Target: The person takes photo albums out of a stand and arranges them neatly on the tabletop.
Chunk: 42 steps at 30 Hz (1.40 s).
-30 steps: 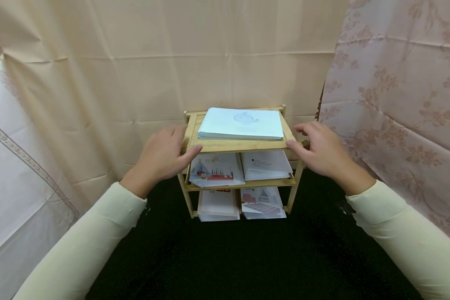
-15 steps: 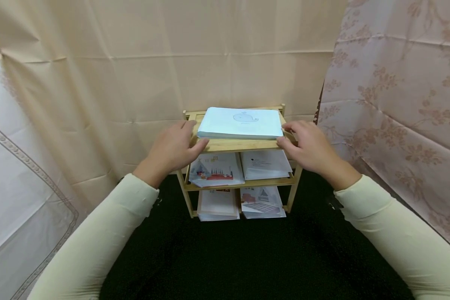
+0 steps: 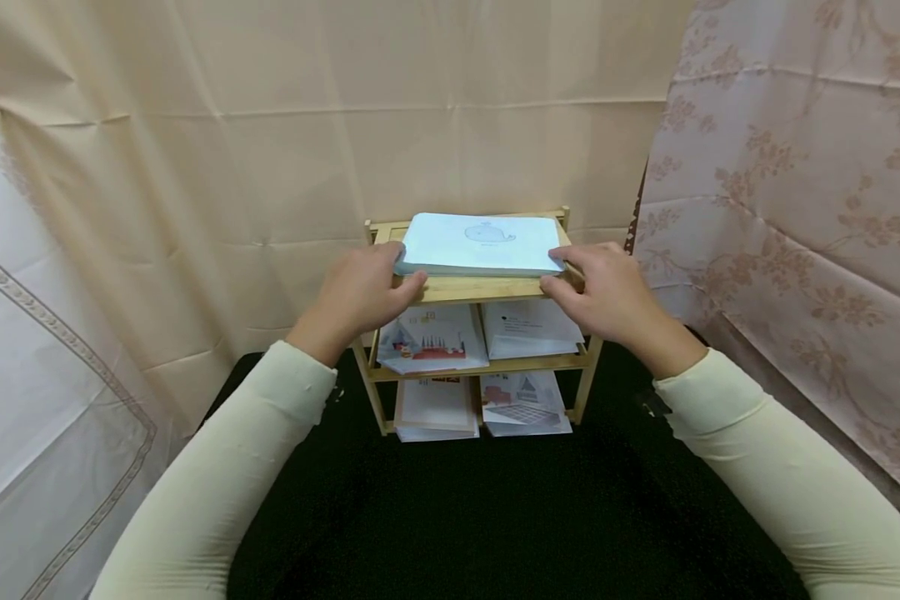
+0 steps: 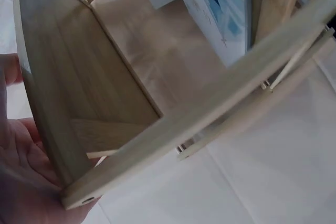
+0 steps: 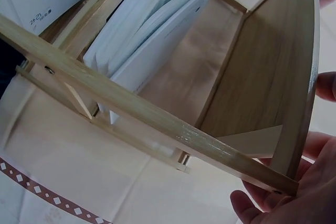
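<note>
A thick white booklet or pad [image 3: 480,242] with a blue whale drawing lies flat on the top board of a small wooden rack [image 3: 472,289]. My left hand [image 3: 360,287] is at its left end, fingertips right at the edge and thumb in front. At the other end my right hand [image 3: 603,287] has its index fingertip over the right edge, thumb near the board's front. Both wrist views look at the rack from below: the left hand [image 4: 31,166] and the right hand [image 5: 304,182] are beside the top board's corners, which hide the whale booklet.
Picture booklets [image 3: 435,337] and white booklets [image 3: 532,331] lean on the middle tier. More booklets [image 3: 437,408] stand on the bottom tier. Dark green cloth [image 3: 495,517] spreads in front. A beige curtain [image 3: 420,108] hangs close behind, a floral curtain [image 3: 780,208] to the right.
Both hands have moved inward from the rack's sides to the two ends of the whale booklet. The booklet and rack stay in place.
</note>
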Tool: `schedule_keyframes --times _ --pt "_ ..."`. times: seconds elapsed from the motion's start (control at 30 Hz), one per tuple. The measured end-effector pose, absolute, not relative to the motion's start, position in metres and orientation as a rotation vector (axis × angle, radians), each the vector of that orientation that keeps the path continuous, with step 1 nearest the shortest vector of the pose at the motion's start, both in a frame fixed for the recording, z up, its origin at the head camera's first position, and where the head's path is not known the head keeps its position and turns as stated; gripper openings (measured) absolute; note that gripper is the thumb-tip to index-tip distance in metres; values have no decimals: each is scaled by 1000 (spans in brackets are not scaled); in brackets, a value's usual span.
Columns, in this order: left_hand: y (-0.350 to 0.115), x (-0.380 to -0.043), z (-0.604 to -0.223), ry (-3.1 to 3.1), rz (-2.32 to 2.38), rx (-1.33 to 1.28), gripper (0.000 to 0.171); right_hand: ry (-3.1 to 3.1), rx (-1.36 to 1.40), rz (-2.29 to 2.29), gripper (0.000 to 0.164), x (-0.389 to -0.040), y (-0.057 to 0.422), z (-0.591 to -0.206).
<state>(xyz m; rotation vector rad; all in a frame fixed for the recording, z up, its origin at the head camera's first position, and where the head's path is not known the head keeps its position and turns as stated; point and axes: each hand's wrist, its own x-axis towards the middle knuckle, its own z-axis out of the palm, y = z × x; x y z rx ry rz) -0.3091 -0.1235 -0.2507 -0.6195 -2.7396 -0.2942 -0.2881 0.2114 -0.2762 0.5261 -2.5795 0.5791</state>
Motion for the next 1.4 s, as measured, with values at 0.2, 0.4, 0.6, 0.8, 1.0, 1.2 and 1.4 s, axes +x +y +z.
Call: schedule_keyframes --times 0.2,0.4,0.6,0.8,1.0,1.2,1.4 --pt "-121 -309 -252 -2743 -309 -597 32 -2586 504 556 47 -287 210 -277" --pt "-120 -307 -252 -2756 -408 -557 35 -2576 472 560 43 -286 208 -276" --pt "-119 -306 -253 -2747 -526 -522 57 -2569 452 635 40 -284 206 -277" --pt "-121 -305 -256 -2689 -604 -497 59 -2541 437 776 36 -282 204 -275" --pt "-122 -304 -259 -2651 -682 -473 59 -2545 385 887 35 -280 202 -274" --pt "-124 -305 -260 -2611 -771 -463 54 -2553 343 926 35 -279 200 -273" --pt "-125 -302 -258 -2614 -862 -418 54 -2519 368 864 31 -281 197 -274"
